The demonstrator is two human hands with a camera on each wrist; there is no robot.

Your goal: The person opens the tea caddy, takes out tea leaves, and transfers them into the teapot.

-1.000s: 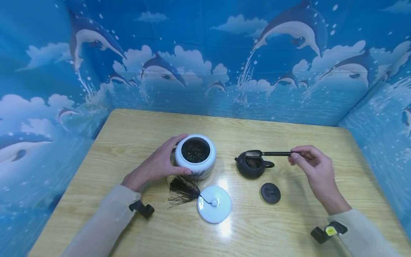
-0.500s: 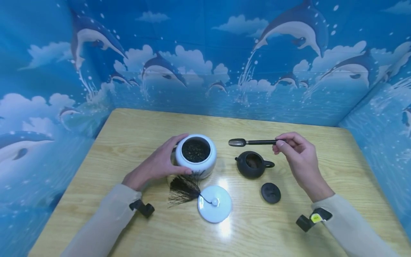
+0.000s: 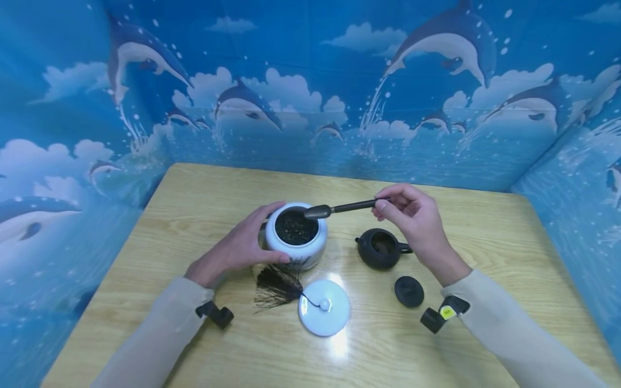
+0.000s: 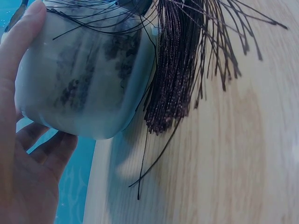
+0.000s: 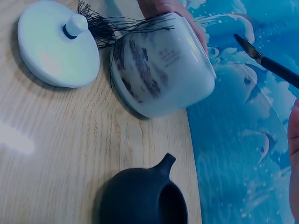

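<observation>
A white jar [image 3: 317,249] with dark tea leaves [image 3: 295,229] inside stands at the table's middle. My left hand [image 3: 242,242] grips its left side, thumb at the front and fingers behind. Between thumb and fingers my right hand [image 3: 409,213] pinches the dark handle of a tea scoop [image 3: 318,212]. The scoop's head hangs over the jar's right rim. Below and left of the right hand sits a black teapot [image 3: 373,258], uncovered, with something brownish inside. In the left wrist view, the jar [image 4: 93,70] shows a dark printed pattern.
The white jar lid [image 3: 325,320] lies in front of the jar, a black tassel [image 3: 276,285] tied to its knob. A round black teapot lid [image 3: 409,291] rests in front of the teapot. Dolphin-printed blue cloth [image 3: 291,140] stands around the wooden table [image 3: 223,188].
My right hand has carried the scoop leftward, from over the teapot to the jar's rim. The left hand and the jar have stayed in place.
</observation>
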